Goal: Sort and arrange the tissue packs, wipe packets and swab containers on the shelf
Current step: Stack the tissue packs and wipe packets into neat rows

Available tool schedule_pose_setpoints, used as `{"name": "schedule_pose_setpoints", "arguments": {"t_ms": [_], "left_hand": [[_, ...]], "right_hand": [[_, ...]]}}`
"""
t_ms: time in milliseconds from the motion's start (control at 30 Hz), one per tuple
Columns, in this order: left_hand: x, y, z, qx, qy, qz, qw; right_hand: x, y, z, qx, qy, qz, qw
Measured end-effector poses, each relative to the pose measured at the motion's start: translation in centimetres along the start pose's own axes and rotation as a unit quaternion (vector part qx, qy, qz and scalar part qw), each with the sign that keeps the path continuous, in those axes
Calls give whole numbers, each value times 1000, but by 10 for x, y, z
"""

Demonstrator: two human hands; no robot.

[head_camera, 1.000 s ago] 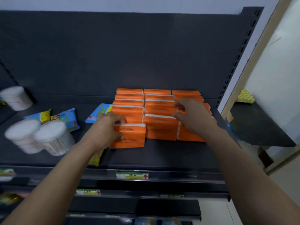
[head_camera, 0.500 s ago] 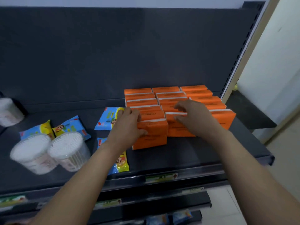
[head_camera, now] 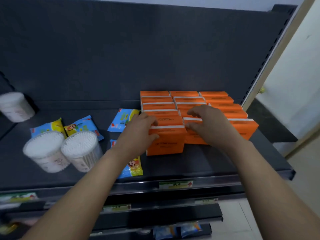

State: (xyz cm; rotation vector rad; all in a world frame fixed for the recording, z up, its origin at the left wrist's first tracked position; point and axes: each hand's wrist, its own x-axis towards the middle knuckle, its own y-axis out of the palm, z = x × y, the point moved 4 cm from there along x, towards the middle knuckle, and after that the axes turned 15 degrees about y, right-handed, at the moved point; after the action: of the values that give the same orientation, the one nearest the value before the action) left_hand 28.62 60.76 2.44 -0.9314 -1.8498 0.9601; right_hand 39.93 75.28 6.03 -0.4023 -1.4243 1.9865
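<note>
Shelf [head_camera: 190,163]: dark metal, price tags along its front edge.
Tissue packs [head_camera: 220,99]: orange, three rows running from the back edge forward, at the right end.
Swab containers [head_camera: 45,149]: two clear tubs touching near the front-left corner, a third at the left edge.
Left hand [head_camera: 138,134]: grip wrapped round front tissue pack [head_camera: 166,142], left row.
Right hand [head_camera: 209,127]: grip pinching middle tissue pack [head_camera: 191,138], just beside it.
Wipe packets [head_camera: 83,125]: blue-yellow, lying left of the tissue rows.

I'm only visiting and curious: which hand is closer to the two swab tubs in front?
Left. The left hand grips the front-left tissue pack, just right of the tubs; the right hand grips packs farther right.
</note>
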Motion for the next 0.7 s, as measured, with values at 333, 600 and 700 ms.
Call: {"name": "schedule_pose_setpoints", "arguments": {"t_ms": [333,600,700], "left_hand": [[-13,-1,-4,-20,-48,-4,999],[-41,-18,4,-59,-93,-95,989],[-58,-33,14,-20,-112,-137,984]], "right_hand": [[8,0,10,18,-56,26,998],[8,13,34,35,-125,51,990],[7,18,52,47,-157,48,985]]}}
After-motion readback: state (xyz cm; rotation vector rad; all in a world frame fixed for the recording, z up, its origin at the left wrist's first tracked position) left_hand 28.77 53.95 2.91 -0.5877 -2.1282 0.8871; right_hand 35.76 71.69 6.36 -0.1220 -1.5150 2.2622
